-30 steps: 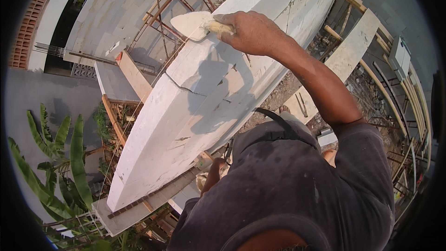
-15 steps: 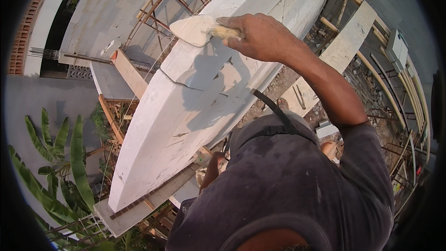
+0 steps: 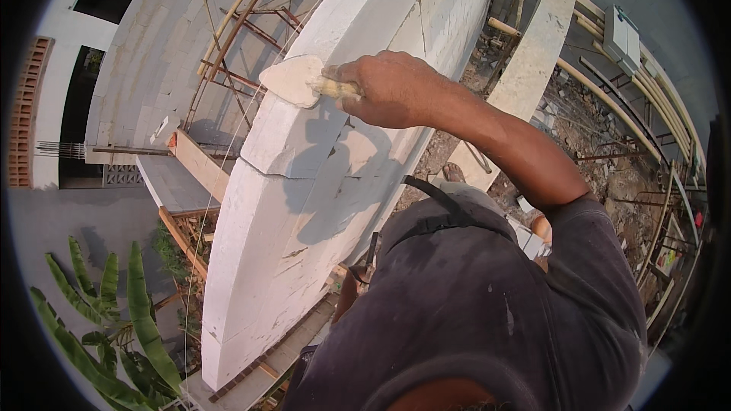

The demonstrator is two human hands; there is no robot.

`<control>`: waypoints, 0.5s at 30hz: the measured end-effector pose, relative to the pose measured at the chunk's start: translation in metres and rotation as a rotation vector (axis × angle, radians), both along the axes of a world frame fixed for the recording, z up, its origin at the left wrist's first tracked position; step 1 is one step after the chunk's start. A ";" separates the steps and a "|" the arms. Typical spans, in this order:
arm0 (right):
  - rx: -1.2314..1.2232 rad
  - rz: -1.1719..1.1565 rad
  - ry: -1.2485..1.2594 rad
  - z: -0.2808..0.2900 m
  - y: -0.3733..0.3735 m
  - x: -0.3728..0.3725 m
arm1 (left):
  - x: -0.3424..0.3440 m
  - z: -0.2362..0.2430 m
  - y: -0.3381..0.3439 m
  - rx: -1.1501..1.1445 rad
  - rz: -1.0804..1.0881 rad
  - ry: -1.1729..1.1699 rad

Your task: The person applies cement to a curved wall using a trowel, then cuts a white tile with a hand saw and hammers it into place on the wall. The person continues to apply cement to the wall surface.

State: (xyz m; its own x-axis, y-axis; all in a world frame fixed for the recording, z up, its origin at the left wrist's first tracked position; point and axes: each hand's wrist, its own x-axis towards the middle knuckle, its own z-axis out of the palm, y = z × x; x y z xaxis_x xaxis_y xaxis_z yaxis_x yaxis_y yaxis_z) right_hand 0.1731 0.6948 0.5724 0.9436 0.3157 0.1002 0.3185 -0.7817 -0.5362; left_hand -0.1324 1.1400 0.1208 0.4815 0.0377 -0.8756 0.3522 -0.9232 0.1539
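Note:
My right hand (image 3: 388, 90) grips a trowel (image 3: 291, 79) by its yellowish handle, its pale, paste-coated blade lying flat at the top edge of a curved white block wall (image 3: 255, 259). Below the blade a crack or open joint crosses the blocks, and my arm casts a shadow on the wall's face. A thin string (image 3: 189, 312) runs along the wall's left side. My left arm shows only slightly low in the middle, beside my dark shirt; my left hand (image 3: 358, 278) is mostly hidden, so I cannot tell what it holds.
A pale plank walkway (image 3: 537, 53) on bamboo poles runs right of the wall, above rubble. Bamboo and metal scaffolding (image 3: 228, 61) stands left of the wall. Boards (image 3: 196, 167), a banana plant (image 3: 141, 312) and rebar (image 3: 61, 148) are at the left. More poles (image 3: 609, 106) curve along the right.
The whole view has shifted, so the wall, trowel and my right hand sit lower and further left in the picture. The trowel remains in my grip at the wall's top edge.

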 end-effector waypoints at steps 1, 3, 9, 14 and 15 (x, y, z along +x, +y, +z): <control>0.034 -0.005 0.014 0.007 -0.008 0.009 | -0.010 -0.003 0.003 -0.008 0.013 0.003; 0.112 -0.135 -0.078 0.006 -0.027 0.018 | 0.005 0.001 0.003 -0.012 -0.016 0.009; 0.088 0.473 0.340 0.001 0.083 -0.057 | 0.025 -0.011 -0.003 -0.019 -0.023 0.016; 0.220 0.465 0.330 -0.006 0.114 -0.023 | 0.046 -0.009 -0.009 -0.019 -0.041 0.014; 0.268 0.403 0.463 -0.005 0.102 -0.011 | 0.048 -0.011 -0.011 -0.029 -0.037 0.011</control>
State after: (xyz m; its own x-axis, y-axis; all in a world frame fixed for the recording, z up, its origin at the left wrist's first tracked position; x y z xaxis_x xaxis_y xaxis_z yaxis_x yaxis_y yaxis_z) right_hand 0.1617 0.7964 0.5677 0.7214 0.6732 -0.1626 0.2479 -0.4702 -0.8470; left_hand -0.0843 1.1289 0.1098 0.4723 -0.0052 -0.8814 0.3198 -0.9309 0.1768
